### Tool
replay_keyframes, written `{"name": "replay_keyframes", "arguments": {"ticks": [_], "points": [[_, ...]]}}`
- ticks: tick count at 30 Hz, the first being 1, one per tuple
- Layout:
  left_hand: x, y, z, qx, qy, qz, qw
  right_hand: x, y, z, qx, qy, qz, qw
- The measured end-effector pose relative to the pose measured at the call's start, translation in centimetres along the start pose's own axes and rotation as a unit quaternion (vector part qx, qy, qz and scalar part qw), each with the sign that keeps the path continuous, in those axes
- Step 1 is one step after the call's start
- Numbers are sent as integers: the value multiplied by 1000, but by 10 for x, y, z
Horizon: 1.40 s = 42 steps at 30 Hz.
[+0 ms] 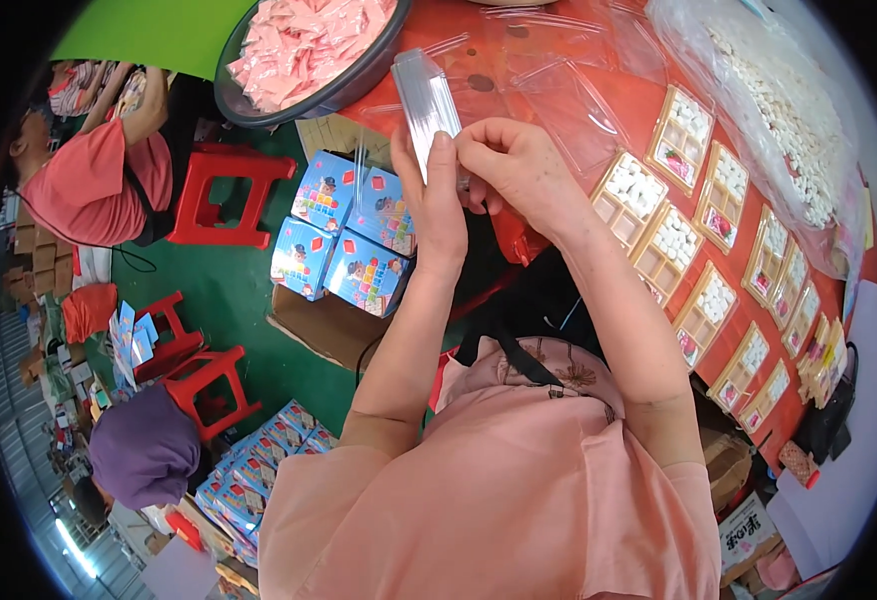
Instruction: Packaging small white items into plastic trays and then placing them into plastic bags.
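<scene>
A narrow stack of clear, shiny plastic pieces stands upright over the near edge of the red table, gripped by my left hand with the thumb along its face. My right hand is closed in a pinch at the stack's right side; what its fingertips hold cannot be made out. Beyond, clear plastic sheets or covers lie loose on the table. To the right, several wooden compartment trays hold white pieces in some sections, and some show a small red item.
A dark basin of pink packets sits at the table's far left. Printed blue boxes fill a carton left of my arm. At far right lies a large bag of white pieces. Red stools and other people are left.
</scene>
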<state>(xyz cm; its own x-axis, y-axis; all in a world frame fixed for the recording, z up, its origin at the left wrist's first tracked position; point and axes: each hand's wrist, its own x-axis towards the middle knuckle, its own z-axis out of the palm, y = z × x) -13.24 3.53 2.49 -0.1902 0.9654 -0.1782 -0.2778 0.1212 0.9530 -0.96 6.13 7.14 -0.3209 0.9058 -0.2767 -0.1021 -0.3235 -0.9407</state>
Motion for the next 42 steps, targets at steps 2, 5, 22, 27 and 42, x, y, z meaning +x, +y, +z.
{"name": "replay_keyframes", "arguments": {"ticks": [2,5,22,27,42], "points": [[3,-13,-7,10,14,37,999,-2,-7,5,-39,-1,34,999],[1,-14,-7,14,1,77,997,0,-3,4,-20,-32,27,999],[44,3,26,-82,-148,-50,984,28,8,-36,118,-19,-18,993],[49,2,27,-99,-164,-52,980,32,8,-40,110,-10,-16,994],[48,-5,30,-68,-166,-18,984,49,-3,-55,157,-53,25,986]]}}
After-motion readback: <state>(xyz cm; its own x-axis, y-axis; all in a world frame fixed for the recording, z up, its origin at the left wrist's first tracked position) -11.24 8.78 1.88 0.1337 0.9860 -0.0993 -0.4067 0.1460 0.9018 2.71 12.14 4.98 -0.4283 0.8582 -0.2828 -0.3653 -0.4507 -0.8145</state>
